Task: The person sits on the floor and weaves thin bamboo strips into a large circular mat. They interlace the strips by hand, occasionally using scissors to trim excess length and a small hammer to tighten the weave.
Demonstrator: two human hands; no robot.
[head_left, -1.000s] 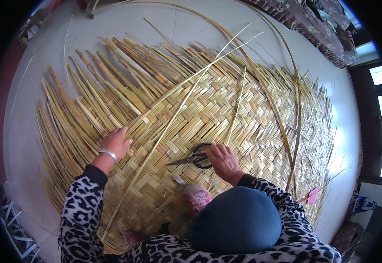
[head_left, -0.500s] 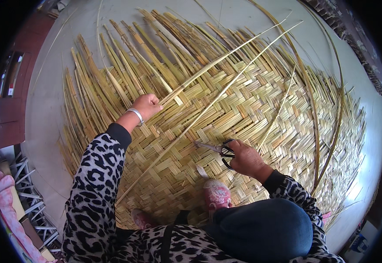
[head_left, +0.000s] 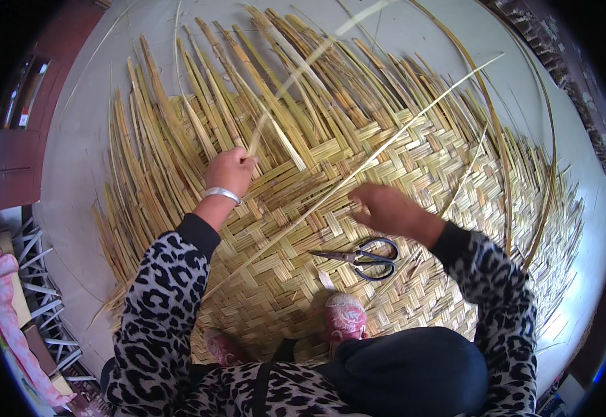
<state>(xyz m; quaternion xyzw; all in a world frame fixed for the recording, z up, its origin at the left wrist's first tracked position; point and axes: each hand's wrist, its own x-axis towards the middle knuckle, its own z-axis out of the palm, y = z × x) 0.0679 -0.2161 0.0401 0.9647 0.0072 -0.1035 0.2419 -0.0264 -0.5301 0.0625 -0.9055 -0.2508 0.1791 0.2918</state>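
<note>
A woven reed mat (head_left: 358, 208) with loose ends at its far edge spreads beneath me. My left hand (head_left: 231, 170) is closed around one end of a pale split-reed strip (head_left: 294, 78), which rises away toward the far side and is blurred by motion. Just right of the mat's middle, my right hand (head_left: 388, 208) hovers with thumb and forefinger apart and nothing between them. Black-handled scissors (head_left: 362, 258) lie on the weave below it, blades to the left and slightly parted. Between my hands, another long thin strip (head_left: 330, 179) crosses the mat diagonally.
My pink shoes (head_left: 345, 316) stand on the near part of the mat. Two long curved strips (head_left: 503, 174) arch over its right side. A white-barred rack (head_left: 42, 292) with pink cloth (head_left: 4, 278) is at left, below dark red furniture (head_left: 21, 163). Grey floor (head_left: 84, 139) surrounds the mat.
My right hand has let go of the scissors, now lying on the mat, and moved up. The strip in my left hand has swung up and stands more steeply.
</note>
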